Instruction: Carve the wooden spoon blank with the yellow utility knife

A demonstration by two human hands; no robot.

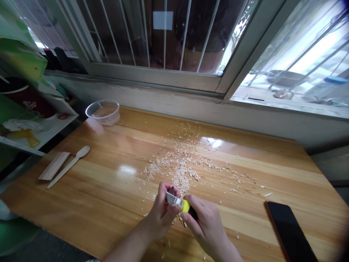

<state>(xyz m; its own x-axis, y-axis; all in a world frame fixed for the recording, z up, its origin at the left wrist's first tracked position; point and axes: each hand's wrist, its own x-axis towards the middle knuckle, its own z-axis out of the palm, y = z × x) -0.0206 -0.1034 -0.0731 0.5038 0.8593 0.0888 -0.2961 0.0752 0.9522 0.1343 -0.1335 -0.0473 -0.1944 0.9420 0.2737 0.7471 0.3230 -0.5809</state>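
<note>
My left hand [161, 214] is closed around a small piece that I cannot make out, its thumb pressed near a metal blade. My right hand [207, 225] grips a knife [180, 204] with a yellow and black handle, its short blade pointing left against what the left hand holds. Both hands hover just above the wooden table [109, 189], near its front edge. A scatter of pale wood shavings [180, 165] lies on the table right beyond the hands.
A carved wooden spoon [69, 164] and a flat wooden slat [53, 165] lie at the left. A clear plastic bowl [103, 112] stands at the back left. A black phone [290, 231] lies at the right front. A cluttered shelf [35, 120] borders the left; a barred window [163, 36] is behind.
</note>
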